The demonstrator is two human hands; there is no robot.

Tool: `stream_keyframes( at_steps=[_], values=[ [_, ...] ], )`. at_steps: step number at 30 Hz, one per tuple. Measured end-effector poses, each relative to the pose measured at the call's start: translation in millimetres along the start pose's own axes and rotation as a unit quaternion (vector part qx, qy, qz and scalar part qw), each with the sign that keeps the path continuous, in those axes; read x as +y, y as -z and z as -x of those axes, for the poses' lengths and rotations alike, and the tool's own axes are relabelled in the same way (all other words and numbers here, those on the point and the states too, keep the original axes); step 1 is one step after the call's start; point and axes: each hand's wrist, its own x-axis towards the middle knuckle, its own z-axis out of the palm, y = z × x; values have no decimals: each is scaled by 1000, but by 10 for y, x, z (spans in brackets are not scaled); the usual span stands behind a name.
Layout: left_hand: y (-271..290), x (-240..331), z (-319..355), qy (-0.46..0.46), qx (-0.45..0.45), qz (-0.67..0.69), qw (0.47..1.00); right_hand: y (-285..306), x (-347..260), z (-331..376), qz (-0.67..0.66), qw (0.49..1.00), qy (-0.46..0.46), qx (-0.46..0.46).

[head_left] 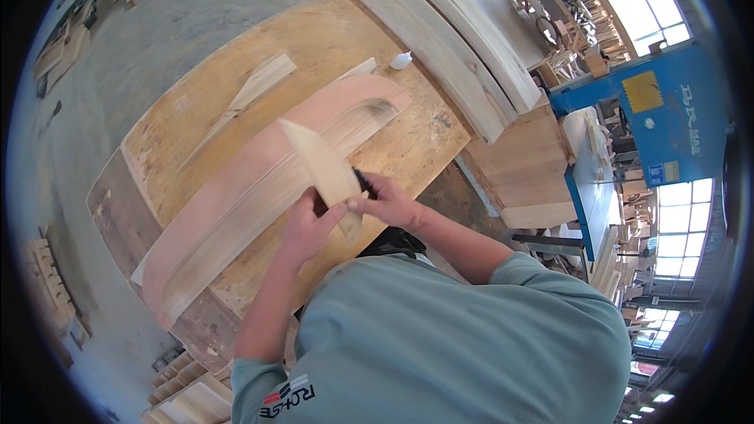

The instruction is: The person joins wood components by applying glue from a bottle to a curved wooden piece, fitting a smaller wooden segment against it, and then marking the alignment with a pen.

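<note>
i see both forearms come up from the lower edge and meet over the workbench [196, 118], elbows bent, hands close together just above the near edge of the bench. my left hand [308, 224] sits a little lower, fingers curled up around the bottom part of a thin wooden strip [323, 169]. my right hand [389, 200] reaches in from the right side, wrist cocked, thumb and fingers pinched on the same strip just beside the left hand. both hands are closed on the strip. something small and dark [363, 180] shows between the right fingers and the strip; i cannot tell what it is.

the strip is pale, flat and tapered. its long axis runs from the hands up and to the left, with the free end pointing away from me over the bench. it is held above a long curved wooden form [236, 196], pinkish on its face, which lies across the bench from lower left to upper right with a scooped hollow near its far end.

beyond the form on the bench lies a loose wedge of wood [259, 82], and at the far corner a small white bottle [400, 60]. to the right of the bench, curved planks [440, 39] lean along its edge, and further right stands a blue machine [667, 126].
</note>
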Motion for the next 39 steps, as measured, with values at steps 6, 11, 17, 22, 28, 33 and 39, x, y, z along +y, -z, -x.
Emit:
stream_keyframes(
  at_steps=[6, 11, 17, 22, 28, 33, 39],
  values=[
    [-1006, -5, -1468, 4, 90, 52, 995, 1897, -145, -501, -93, 995, 14, 30],
    [-1395, -369, -1897, 135, 167, -36, 976, 3152, -8, -1115, -23, 997, -56, 46],
    [-1527, -662, -1925, 229, 199, -80, 949, 3362, 439, -1688, 4, 999, -35, -20],
    [-1640, -655, -2082, 277, 166, -154, 934, 3277, 633, -1880, -19, 997, -65, -37],
    [-1716, -511, -2264, 304, 144, -196, 921, 3245, 662, -1929, -74, 992, -97, -39],
    [-1693, -475, -2283, 321, 143, -203, 914, 3199, 643, -1985, -92, 987, -126, -49],
    [-1658, -500, -2334, 313, 141, -206, 916, 3160, 687, -2034, -123, 982, -138, -30]
  ],
)
